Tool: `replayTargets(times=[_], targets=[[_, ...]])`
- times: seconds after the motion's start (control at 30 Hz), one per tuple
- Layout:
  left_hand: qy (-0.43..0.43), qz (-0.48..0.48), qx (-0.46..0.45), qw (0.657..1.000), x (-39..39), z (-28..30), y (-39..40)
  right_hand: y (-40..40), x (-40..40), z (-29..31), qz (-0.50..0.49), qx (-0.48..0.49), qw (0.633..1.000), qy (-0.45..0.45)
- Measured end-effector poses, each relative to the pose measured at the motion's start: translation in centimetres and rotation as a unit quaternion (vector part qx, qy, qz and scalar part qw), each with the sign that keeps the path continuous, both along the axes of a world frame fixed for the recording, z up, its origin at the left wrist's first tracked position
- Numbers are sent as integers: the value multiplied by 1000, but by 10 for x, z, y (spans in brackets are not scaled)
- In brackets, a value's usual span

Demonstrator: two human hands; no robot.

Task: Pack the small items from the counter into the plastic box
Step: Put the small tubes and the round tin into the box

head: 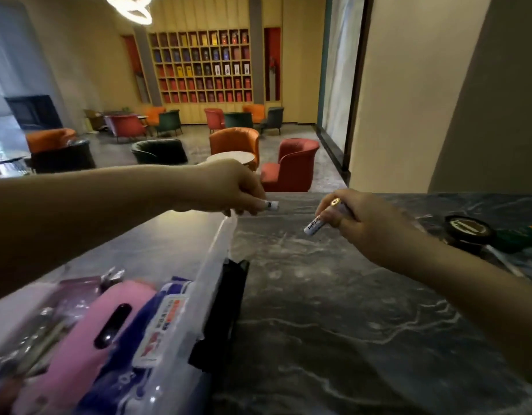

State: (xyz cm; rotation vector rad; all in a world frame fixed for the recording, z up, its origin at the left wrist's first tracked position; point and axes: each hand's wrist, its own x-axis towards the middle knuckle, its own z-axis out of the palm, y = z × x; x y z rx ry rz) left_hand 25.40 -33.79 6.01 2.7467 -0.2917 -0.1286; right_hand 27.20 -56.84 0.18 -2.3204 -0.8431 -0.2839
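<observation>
Dark marbled table (333,310) runs under both our arms, a lounge of armchairs beyond it. Our right hand (357,217) pinches a battery (317,224); our left hand (228,187), across from it, pinches a second battery (272,205) just above the far rim of the plastic box (210,265). We judge ourselves mid-pack: next, each battery must be lowered into the box beside the pink item (88,339).

Blue lettering ending in "right" can be read along the white battery (314,226). Red and blue print on the white label (159,327) in the plastic box (210,265) is too blurred.
</observation>
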Motion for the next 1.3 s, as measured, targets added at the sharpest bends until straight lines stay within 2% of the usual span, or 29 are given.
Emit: replayTargets(times=[0.13, 0.23, 0.33, 0.47, 0.63, 0.9, 1.13, 1.3], targets=[[-3, 23, -24, 999, -31, 5, 74, 61, -15, 17, 33, 68, 997, -6], [10, 41, 9, 999, -46, 0, 135, 113, -26, 27, 59, 79, 995, -11], [52, 59, 47, 996, -54, -15, 186, 158, -30, 33, 81, 30, 996, 3], [122, 53, 112, 985, -58, -42, 232, 212, -29, 35, 123, -104, 985, 64], [258, 9, 156, 954, -59, -58, 255, 269, -28, 21, 180, -219, 945, 161], [322, -34, 105, 940, -55, -73, 269, 345, -42, -18, 249, -316, 886, 231], [307, -38, 185, 933, -49, -77, 272, 356, -50, -48, 290, -344, 873, 187], [266, -30, 153, 951, -44, -69, 277, 357, -51, -44, 322, -341, 868, 162]])
